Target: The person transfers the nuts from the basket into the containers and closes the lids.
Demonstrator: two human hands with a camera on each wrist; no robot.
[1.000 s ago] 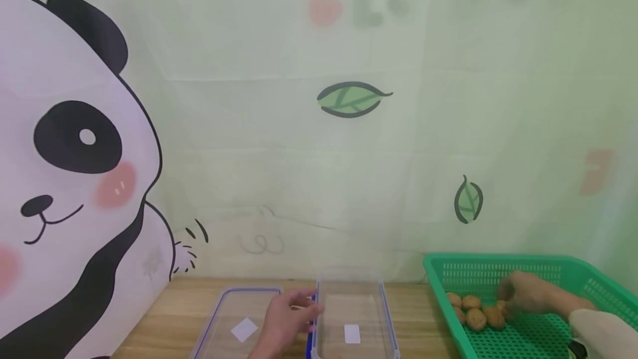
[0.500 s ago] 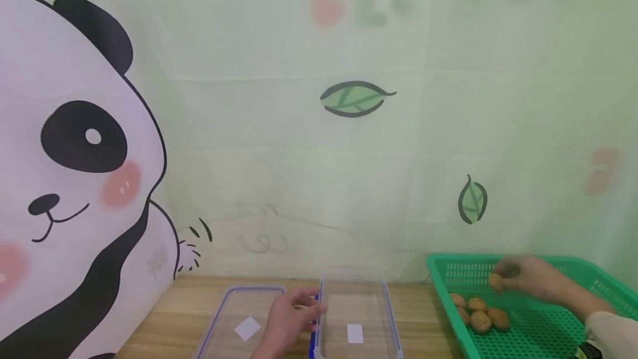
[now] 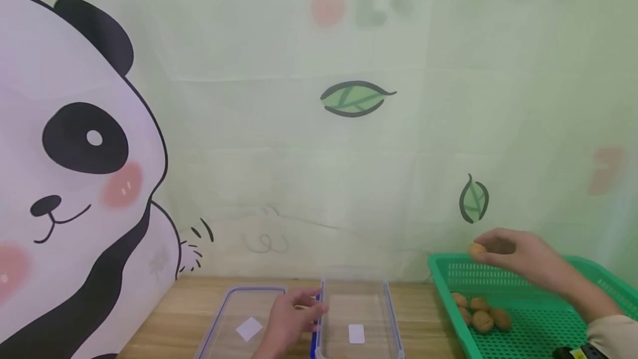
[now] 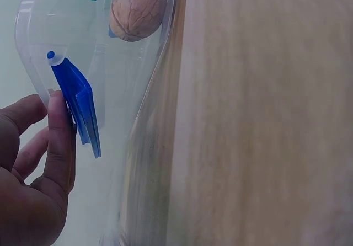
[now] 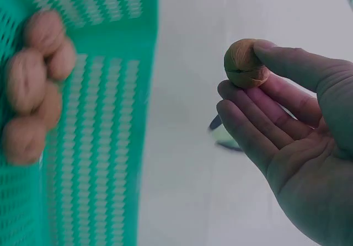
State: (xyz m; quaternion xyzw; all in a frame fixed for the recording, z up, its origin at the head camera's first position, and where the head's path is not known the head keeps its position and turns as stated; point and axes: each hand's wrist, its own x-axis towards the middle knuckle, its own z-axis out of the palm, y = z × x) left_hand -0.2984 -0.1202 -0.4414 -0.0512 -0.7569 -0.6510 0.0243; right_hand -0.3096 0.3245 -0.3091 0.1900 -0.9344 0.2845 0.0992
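Note:
My right hand (image 3: pixel 523 254) holds a walnut (image 5: pixel 246 63) between thumb and fingertips, above the far left rim of the green basket (image 3: pixel 453 320). Several more walnuts (image 3: pixel 482 320) lie grouped against the basket's left side. With thumb and fingers, my left hand (image 3: pixel 291 317) grips the left wall of a clear plastic food container (image 3: pixel 356 306), beside its blue latch (image 4: pixel 80 105). Inside that container, one walnut (image 4: pixel 138 11) shows in the left wrist view. The container carries a small white label (image 3: pixel 356 333).
Left of the container lies a clear lid (image 3: pixel 224 320) with a blue-edged rim and a white square label (image 3: pixel 248 328). Everything stands on a wooden table (image 3: pixel 169 314). Close behind hangs a pale green panda-printed cloth (image 3: pixel 279 154).
My right hand has picked a walnut from the basket's group and raised it up and to the left, over the rim. My left hand stays on the container.

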